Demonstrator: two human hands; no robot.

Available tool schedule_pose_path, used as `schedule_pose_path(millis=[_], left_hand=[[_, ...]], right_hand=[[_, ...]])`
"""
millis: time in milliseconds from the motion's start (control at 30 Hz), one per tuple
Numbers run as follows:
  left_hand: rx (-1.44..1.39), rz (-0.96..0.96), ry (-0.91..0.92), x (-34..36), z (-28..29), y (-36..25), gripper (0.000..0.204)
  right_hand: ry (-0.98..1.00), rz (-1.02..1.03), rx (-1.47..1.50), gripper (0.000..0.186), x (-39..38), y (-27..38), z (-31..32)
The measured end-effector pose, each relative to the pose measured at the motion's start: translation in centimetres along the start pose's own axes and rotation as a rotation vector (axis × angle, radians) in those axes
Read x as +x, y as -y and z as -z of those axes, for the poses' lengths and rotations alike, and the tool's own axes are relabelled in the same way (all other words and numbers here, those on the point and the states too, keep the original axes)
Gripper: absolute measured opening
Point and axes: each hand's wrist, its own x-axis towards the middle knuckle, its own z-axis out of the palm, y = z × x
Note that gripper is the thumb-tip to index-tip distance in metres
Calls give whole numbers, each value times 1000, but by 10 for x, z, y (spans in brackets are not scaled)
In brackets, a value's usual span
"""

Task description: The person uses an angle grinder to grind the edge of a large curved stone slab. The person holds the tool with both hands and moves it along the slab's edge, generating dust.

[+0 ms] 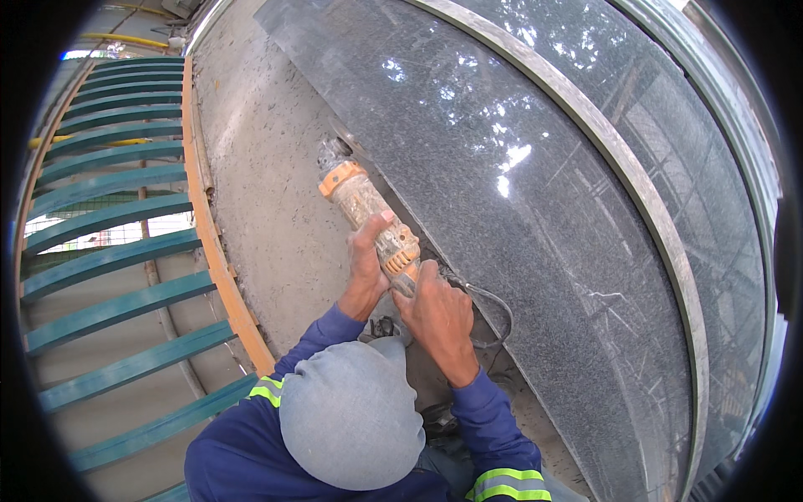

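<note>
beside one dark slab | one grinder | two hands holding it

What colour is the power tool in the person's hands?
The power tool is orange with a dusty greyish-beige middle, seen best in the head view.

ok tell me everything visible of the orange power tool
The orange power tool has a long, rounded, dusty body, apparently plastic, an orange collar, vent slots toward the rear and a greyish head. It slants forward and left, head beside the dark slab; contact is unclear. The left hand grips its body, the right hand its rear.
</note>
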Motion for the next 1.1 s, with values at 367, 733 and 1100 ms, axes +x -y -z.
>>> schedule_pose_path(millis=[367,733,1100], left_hand=[[6,14,-4,-8,-7,-1,42],[-7,6,18,0,-3,-5,41],[-47,10,-4,-2,-7,-3,36]], right_hand=[[-38,34,42,45,-3,-7,1],[-36,33,31,41,3,-2,0],[-59,35,24,44,-1,-3,5]])
